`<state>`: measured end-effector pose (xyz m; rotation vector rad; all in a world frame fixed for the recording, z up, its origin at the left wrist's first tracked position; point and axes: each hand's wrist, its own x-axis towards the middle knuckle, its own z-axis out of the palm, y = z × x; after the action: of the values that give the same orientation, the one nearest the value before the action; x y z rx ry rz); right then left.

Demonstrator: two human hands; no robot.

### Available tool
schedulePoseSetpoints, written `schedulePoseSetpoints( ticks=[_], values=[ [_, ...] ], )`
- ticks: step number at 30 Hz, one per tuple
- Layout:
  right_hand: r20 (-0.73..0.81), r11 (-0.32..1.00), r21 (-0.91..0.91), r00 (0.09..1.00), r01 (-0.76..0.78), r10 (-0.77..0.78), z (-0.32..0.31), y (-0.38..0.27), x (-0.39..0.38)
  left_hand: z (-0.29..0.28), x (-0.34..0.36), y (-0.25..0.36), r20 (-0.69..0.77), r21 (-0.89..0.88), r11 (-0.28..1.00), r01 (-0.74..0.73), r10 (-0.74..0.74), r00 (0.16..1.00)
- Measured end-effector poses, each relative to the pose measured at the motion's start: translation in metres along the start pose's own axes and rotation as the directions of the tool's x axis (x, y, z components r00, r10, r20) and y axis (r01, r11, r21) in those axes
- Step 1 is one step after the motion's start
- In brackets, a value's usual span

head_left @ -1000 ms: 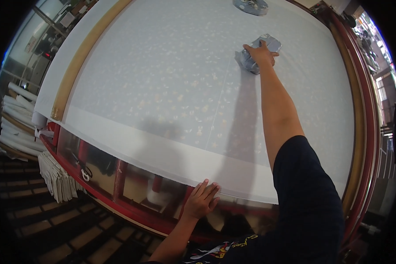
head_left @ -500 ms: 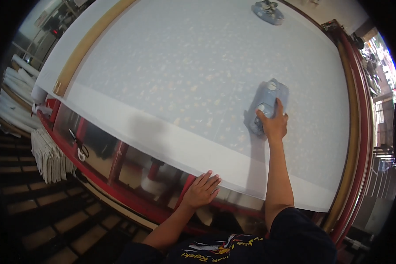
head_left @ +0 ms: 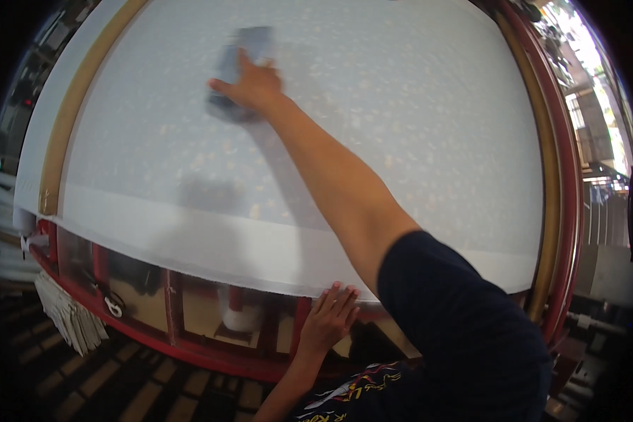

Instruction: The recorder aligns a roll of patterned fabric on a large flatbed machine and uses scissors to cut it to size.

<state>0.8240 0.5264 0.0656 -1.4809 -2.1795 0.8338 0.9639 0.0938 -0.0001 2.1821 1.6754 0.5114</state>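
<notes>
A wide sheet of pale grey-white fabric [head_left: 373, 148], flecked with small light spots, lies spread over the table. Far out on its left half, my right hand [head_left: 254, 86] grips an oblong blue-grey block [head_left: 257, 42] from above, thumb and forefinger stretched along it. Motion smears the block, so I cannot make out its details. My left hand [head_left: 328, 316] lies with outstretched fingers at the near edge of the fabric, holding nothing; its fingertips touch the white border.
Brown tubes edge the fabric, one on the left [head_left: 70, 112] and one on the right [head_left: 541, 141]. Below the near edge runs a red metal frame [head_left: 172, 302]. Scissors [head_left: 112, 304] hang by the frame, near a stack of folded white material [head_left: 67, 313].
My right hand has carried the block from the right side to the far left across the fabric. The view has shifted. My left hand stays at the near edge.
</notes>
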Motion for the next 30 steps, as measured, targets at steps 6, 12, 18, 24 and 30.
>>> schedulePoseSetpoints(
  ticks=[6, 12, 18, 24, 30],
  values=[
    [-0.122, 0.942, 0.061, 0.939, 0.329, -0.32, -0.065, 0.082, -0.022, -0.006, 0.004, 0.003, -0.048, -0.047, 0.999, -0.016, 0.014, 0.999],
    [-0.285, 0.984, -0.167, 0.959, -0.056, 0.006, -0.173, 0.297, -0.333, -0.008, 0.0, 0.012, -0.098, -0.023, 0.999, -0.042, 0.039, 0.994],
    [-0.44, 0.834, -0.221, 0.815, -0.505, 0.377, -0.301, 0.411, -0.655, -0.004, -0.003, 0.027, -0.129, 0.087, 0.988, -0.13, 0.141, 0.982],
    [-0.487, 0.888, -0.229, 0.837, -0.398, 0.25, -0.325, 0.455, -0.739, 0.014, 0.025, 0.07, -0.059, 0.158, 0.958, -0.239, 0.251, 0.966],
    [-0.627, 0.899, -0.295, 0.776, -0.324, 0.074, -0.322, 0.481, -0.726, 0.052, 0.046, 0.132, 0.023, 0.32, 0.877, -0.359, 0.372, 0.928]
  ],
)
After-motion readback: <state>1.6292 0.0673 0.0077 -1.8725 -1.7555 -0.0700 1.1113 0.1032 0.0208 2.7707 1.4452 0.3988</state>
